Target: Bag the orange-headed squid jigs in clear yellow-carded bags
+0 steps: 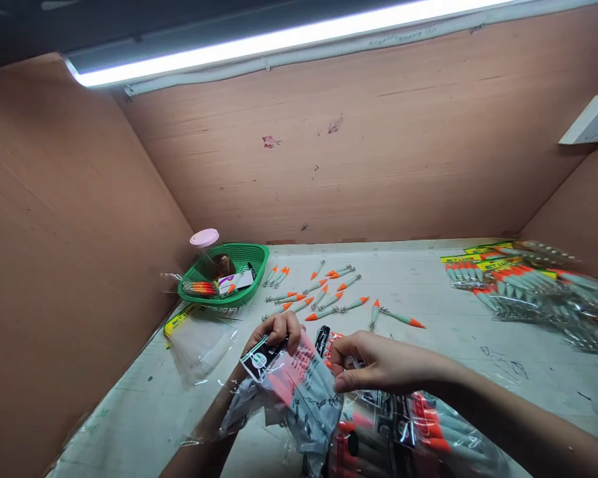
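My left hand (279, 332) grips the top of a clear plastic package (299, 385) with a black header; orange and pale grey-green shapes show through its printed film. My right hand (371, 365) is closed in a pinch at the package's right edge; what its fingertips hold is hidden. Below my right hand lie more packs of orange-tipped lures (438, 431), partly covered by the package and my forearm. Beyond my hands, several loose squid jigs (329, 302) with orange noses and hooked tails are scattered over the table (428, 358).
At the back left a green basket (256, 265) holds a pink-lidded jar (205, 239) and small items. Bags with yellow headers (199, 352) lie in front of it. Filled lure packs (533, 285) are piled at the right. Wooden walls (329, 166) enclose the table.
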Available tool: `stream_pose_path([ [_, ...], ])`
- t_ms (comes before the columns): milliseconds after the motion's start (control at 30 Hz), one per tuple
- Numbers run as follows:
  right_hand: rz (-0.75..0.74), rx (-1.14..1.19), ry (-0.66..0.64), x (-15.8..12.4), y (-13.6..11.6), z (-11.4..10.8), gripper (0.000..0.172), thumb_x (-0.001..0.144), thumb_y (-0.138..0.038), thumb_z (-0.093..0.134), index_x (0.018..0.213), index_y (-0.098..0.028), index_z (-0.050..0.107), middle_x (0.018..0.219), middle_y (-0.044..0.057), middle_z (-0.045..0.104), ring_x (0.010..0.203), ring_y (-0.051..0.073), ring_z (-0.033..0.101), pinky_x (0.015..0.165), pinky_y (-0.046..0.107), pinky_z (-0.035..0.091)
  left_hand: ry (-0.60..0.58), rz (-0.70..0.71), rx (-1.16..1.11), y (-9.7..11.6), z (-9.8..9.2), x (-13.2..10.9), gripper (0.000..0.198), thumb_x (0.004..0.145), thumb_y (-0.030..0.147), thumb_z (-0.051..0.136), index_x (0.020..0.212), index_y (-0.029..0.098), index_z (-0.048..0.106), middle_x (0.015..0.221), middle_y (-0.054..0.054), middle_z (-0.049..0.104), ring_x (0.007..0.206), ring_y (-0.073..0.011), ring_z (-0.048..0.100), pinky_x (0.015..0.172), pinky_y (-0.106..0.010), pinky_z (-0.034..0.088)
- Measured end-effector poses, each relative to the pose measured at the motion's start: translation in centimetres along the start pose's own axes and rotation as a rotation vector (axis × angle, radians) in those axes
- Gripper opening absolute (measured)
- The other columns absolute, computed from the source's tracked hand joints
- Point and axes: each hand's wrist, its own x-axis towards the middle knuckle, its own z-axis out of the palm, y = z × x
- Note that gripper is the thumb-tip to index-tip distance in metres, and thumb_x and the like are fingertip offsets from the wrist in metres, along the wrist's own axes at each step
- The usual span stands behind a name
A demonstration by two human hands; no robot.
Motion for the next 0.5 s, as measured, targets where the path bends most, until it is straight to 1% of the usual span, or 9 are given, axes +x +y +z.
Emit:
stream_pose_path([
  [67, -0.024, 0.057, -0.051, -0.2, 0.0, -0.1, 0.032, 0.078, -0.046, 0.064, 0.072, -0.016, 0.051, 0.064, -0.005, 0.043, 0.058, 0.008, 0.035, 0.053, 0.021, 0.028, 0.025, -0.028, -0.002, -0.1, -0.1, 0.1, 0.059, 0.048, 0.049, 0.081, 0.057, 0.022, 0.028, 0.055, 0.004, 0.039, 0.051, -0.0115, 0.033, 0.061, -0.029, 0.037],
  [100, -0.046, 0.073, -0.06, -0.3, 0.0, -0.1, 0.033, 0.078, -0.046, 0.063, 0.071, -0.016, 0.05, 0.064, -0.005, 0.043, 0.058, 0.008, 0.034, 0.053, 0.021, 0.027, 0.035, -0.049, -0.003, -0.2, -0.2, 0.2, 0.06, 0.046, 0.051, 0.081, 0.057, 0.022, 0.029, 0.055, 0.004, 0.039, 0.051, -0.0113, 0.033, 0.059, -0.028, 0.037],
  [133, -0.082, 0.088, -0.042, -0.6, 0.0, -0.1, 0.034, 0.079, -0.047, 0.062, 0.071, -0.017, 0.049, 0.064, -0.005, 0.042, 0.058, 0.008, 0.033, 0.052, 0.021, 0.026, 0.044, -0.072, -0.005, -0.2, -0.3, 0.3, 0.06, 0.046, 0.054, 0.08, 0.056, 0.022, 0.03, 0.055, 0.004, 0.04, 0.051, -0.0112, 0.034, 0.057, -0.028, 0.037],
  [167, -0.125, 0.109, 0.003, -0.8, 0.1, -0.2, 0.034, 0.08, -0.048, 0.061, 0.07, -0.017, 0.048, 0.063, -0.005, 0.041, 0.057, 0.008, 0.032, 0.051, 0.022, 0.026, 0.053, -0.099, -0.006, -0.2, -0.4, 0.5, 0.059, 0.048, 0.056, 0.078, 0.056, 0.022, 0.031, 0.056, 0.004, 0.041, 0.051, -0.0111, 0.035, 0.054, -0.028, 0.037],
  [267, -0.242, 0.232, 0.239, -1.4, 0.9, -0.6, 0.037, 0.079, -0.05, 0.061, 0.067, -0.019, 0.044, 0.06, -0.006, 0.036, 0.053, 0.007, 0.028, 0.047, 0.022, 0.022, 0.086, -0.187, -0.012, -0.3, -0.5, 0.9, 0.052, 0.052, 0.056, 0.076, 0.06, 0.022, 0.037, 0.058, 0.004, 0.043, 0.047, -0.0097, 0.037, 0.045, -0.025, 0.033],
  [300, -0.255, 0.289, 0.319, -1.5, 1.4, -0.9, 0.038, 0.078, -0.051, 0.061, 0.067, -0.019, 0.044, 0.059, -0.006, 0.035, 0.05, 0.007, 0.026, 0.046, 0.022, 0.021, 0.1, -0.216, -0.015, -0.4, -0.4, 1.0, 0.05, 0.052, 0.055, 0.076, 0.062, 0.022, 0.039, 0.059, 0.004, 0.044, 0.045, -0.0088, 0.036, 0.041, -0.024, 0.031],
  [367, -0.234, 0.357, 0.459, -1.4, 2.5, -1.6, 0.037, 0.077, -0.051, 0.062, 0.069, -0.02, 0.044, 0.055, -0.008, 0.032, 0.047, 0.006, 0.023, 0.043, 0.022, 0.018, 0.133, -0.263, -0.022, -0.4, -0.2, 1.1, 0.048, 0.052, 0.052, 0.077, 0.068, 0.021, 0.044, 0.061, 0.005, 0.045, 0.042, -0.0072, 0.036, 0.039, -0.023, 0.028],
  [433, -0.211, 0.327, 0.582, -1.0, 3.3, -2.5, 0.035, 0.076, -0.05, 0.063, 0.07, -0.02, 0.047, 0.053, -0.008, 0.032, 0.045, 0.006, 0.022, 0.041, 0.022, 0.017, 0.164, -0.308, -0.027, -0.4, 0.1, 1.1, 0.046, 0.053, 0.048, 0.079, 0.075, 0.021, 0.049, 0.066, 0.004, 0.05, 0.047, -0.0076, 0.043, 0.042, -0.022, 0.033],
  [500, -0.233, 0.257, 0.687, -0.6, 3.6, -3.1, 0.033, 0.076, -0.047, 0.063, 0.069, -0.019, 0.049, 0.053, -0.007, 0.035, 0.044, 0.006, 0.025, 0.041, 0.022, 0.018, 0.185, -0.355, -0.023, -0.5, 0.4, 1.3, 0.047, 0.051, 0.037, 0.084, 0.082, 0.02, 0.053, 0.073, 0.003, 0.054, 0.056, -0.0091, 0.051, 0.05, -0.022, 0.038],
])
